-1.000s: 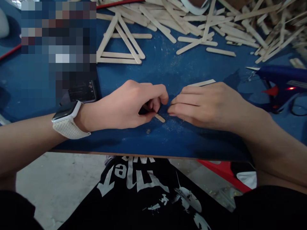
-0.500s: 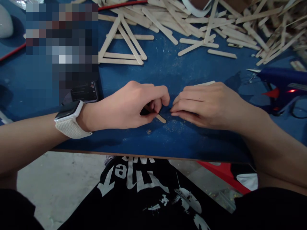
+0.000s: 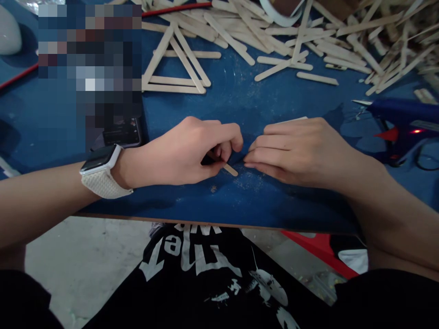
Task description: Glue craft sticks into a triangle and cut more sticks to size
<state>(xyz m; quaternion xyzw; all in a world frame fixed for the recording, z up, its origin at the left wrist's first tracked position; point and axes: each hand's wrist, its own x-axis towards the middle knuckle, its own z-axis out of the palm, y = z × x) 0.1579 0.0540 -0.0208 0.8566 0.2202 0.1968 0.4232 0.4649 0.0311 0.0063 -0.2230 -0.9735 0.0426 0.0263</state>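
My left hand [image 3: 192, 151], with a watch on its wrist, is closed on a wooden craft stick [image 3: 230, 169]. The stick's rounded end sticks out below the thumb, low over the blue tabletop [image 3: 164, 201]. To its right, my right hand [image 3: 288, 148] rests with fingers bent and pressed together, the fingertips down at the table. A pale stick edge [image 3: 291, 120] shows behind its knuckles. What lies under the right fingers is hidden, so I cannot make out whether they grip it. A small gap separates the two hands.
Craft sticks laid as a triangle [image 3: 187, 61] lie beyond my left hand. A heap of loose sticks [image 3: 267, 32] spreads across the back. At right is a blue glue gun [image 3: 404, 119] with a glowing red light. A phone [image 3: 123, 132] lies at left, partly covered by blurred blocks.
Both hands stay nearly in place, still close together. The view has shifted very slightly; the sticks and glue gun lie as before.
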